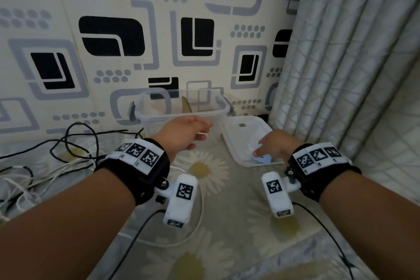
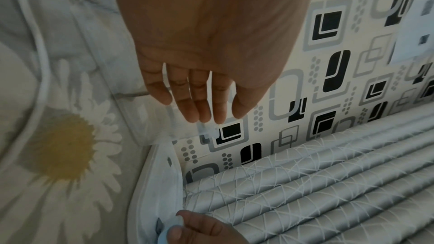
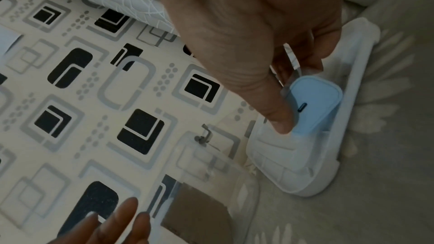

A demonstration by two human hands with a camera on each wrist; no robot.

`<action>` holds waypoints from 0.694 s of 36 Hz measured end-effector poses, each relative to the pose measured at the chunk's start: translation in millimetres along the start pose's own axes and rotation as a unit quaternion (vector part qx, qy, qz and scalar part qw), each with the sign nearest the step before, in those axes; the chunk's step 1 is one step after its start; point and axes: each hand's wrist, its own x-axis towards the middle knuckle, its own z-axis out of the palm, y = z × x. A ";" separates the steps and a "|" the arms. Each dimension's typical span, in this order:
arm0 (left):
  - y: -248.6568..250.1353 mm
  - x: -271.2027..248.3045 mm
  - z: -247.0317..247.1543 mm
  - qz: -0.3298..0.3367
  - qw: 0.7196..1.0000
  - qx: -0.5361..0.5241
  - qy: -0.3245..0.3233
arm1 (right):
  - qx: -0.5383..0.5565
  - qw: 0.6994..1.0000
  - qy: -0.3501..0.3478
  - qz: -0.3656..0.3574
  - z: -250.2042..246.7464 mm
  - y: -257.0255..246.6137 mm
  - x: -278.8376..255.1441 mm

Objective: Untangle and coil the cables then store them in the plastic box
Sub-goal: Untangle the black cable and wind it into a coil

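Note:
A clear plastic box (image 1: pixel 145 109) stands open against the patterned wall, with a piece of brown cardboard (image 3: pixel 197 211) inside. Its white lid (image 1: pixel 241 134) lies upside down to the right. My right hand (image 1: pixel 261 152) pinches a light blue charger block (image 3: pixel 314 105) between thumb and fingers, over the lid's near end. My left hand (image 1: pixel 201 134) hovers in front of the box with straight fingers (image 2: pixel 199 103), holding nothing. Tangled black and white cables (image 1: pixel 68 143) lie on the bedsheet at the left.
A white cable (image 1: pixel 200 211) loops on the daisy-print sheet under my left wrist. Black leads (image 1: pixel 141 229) run from the wrist cameras. Grey pleated curtain (image 1: pixel 341 75) closes off the right side, right behind the lid.

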 end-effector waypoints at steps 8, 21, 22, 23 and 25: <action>12.1 6.3 -11.9 0.103 0.993 0.039 0.041 | 0.079 0.996 0.034 -0.026 -16.4 -13.3 6.0; 26.0 28.5 -42.1 0.137 0.936 0.295 0.136 | 0.260 0.941 0.170 -0.136 -40.7 -56.5 15.7; 24.6 31.0 -42.4 0.135 0.935 0.301 0.127 | 0.261 0.939 0.170 -0.145 -41.6 -62.1 15.9; 23.1 33.9 -42.8 0.131 0.934 0.310 0.118 | 0.261 0.937 0.171 -0.154 -42.3 -67.6 16.0; 20.4 40.4 -43.3 0.113 0.929 0.341 0.090 | 0.259 0.936 0.167 -0.169 -43.1 -78.2 16.2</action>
